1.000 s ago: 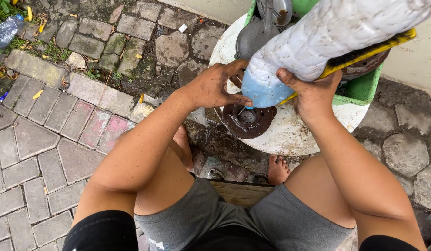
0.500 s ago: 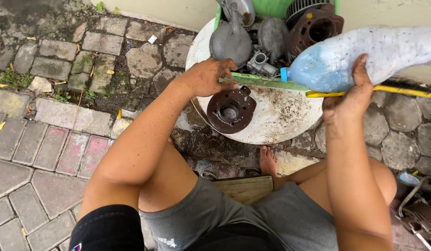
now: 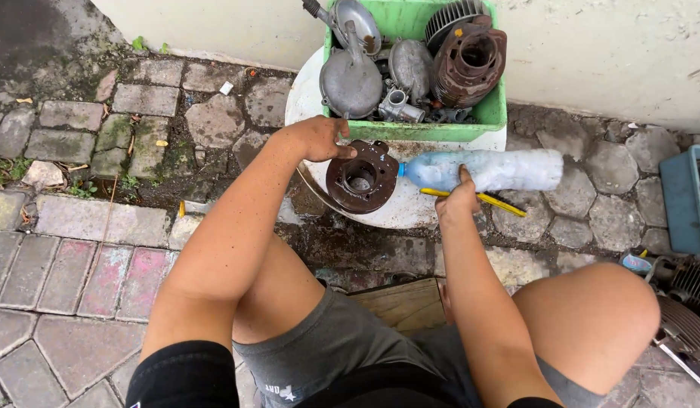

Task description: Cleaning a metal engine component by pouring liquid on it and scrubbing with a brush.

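Note:
My right hand [image 3: 458,198] grips a cloudy plastic bottle [image 3: 501,169] of blue liquid together with a yellow-handled brush [image 3: 501,204]. The bottle lies sideways over the white round tray [image 3: 418,211], its blue cap beside a rusty round metal part [image 3: 363,177]. My left hand [image 3: 318,137] rests its fingers on the upper left edge of that rusty part. I sit low, knees apart, on a wooden stool [image 3: 399,302].
A green crate [image 3: 440,130] full of grey and rusty engine parts stands on the tray's far side against a pale wall. A blue bin [image 3: 686,200] and more engine parts [image 3: 686,302] sit at the right. Mossy paving stones surround the tray.
The right hand has lowered the bottle and brush from a raised, tilted pour down to lying sideways over the tray. The left hand stays on the rusty part. The camera view has pulled back.

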